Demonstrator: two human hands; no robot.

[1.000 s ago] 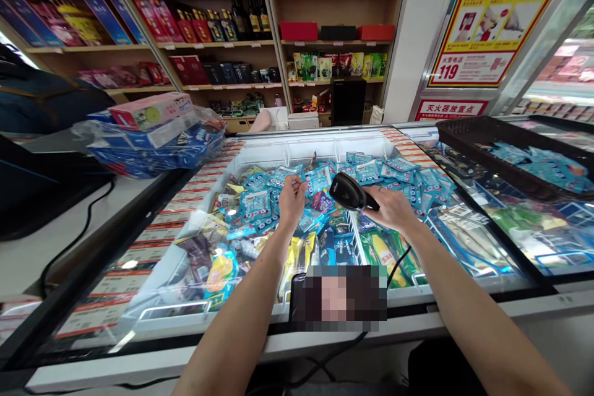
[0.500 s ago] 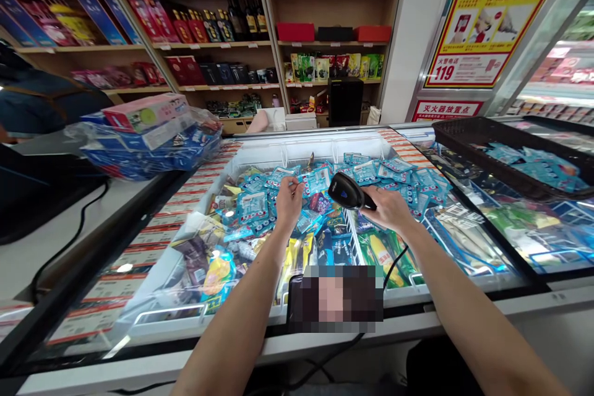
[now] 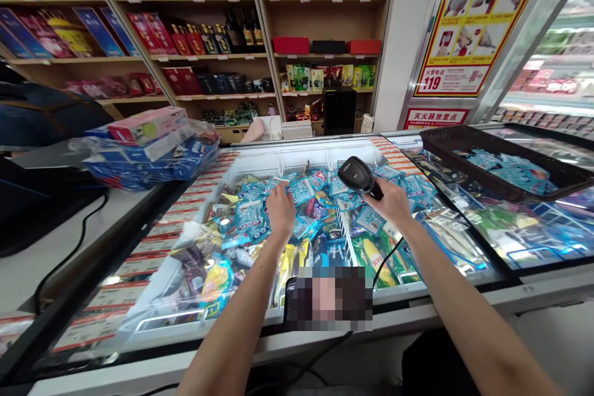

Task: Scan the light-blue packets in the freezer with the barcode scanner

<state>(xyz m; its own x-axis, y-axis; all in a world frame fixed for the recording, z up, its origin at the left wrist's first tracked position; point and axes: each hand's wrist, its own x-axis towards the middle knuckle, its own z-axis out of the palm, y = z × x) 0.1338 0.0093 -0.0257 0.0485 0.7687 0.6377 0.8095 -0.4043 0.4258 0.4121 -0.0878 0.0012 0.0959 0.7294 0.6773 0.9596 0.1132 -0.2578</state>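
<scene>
A black handheld barcode scanner [image 3: 356, 174] is gripped by my right hand [image 3: 390, 201], its head pointing left over the freezer. Its black cable hangs from below my wrist toward the front edge. My left hand [image 3: 281, 210] is over a heap of small blue packets [image 3: 250, 213], its fingers curled together. Whatever is at its fingertips is hidden by the hand. Another blue packet [image 3: 302, 190] lies just right of these fingers. Beneath my right hand, a single blue packet [image 3: 370, 220] rests on green packages [image 3: 378, 257].
A brown tray [image 3: 440, 154] with blue packets stands on the freezer at right. Plastic-wrapped boxes [image 3: 153, 154] sit at left. A phone-like device with a blurred screen [image 3: 327, 298] leans at the front edge. A white wire divider [image 3: 346, 235] splits the freezer. Shelves stand behind.
The view has tilted upward a little. My left hand has turned from a raised pinch to lower over the packets. A blue packet now shows plainly below my right hand; the scanner has shifted slightly right.
</scene>
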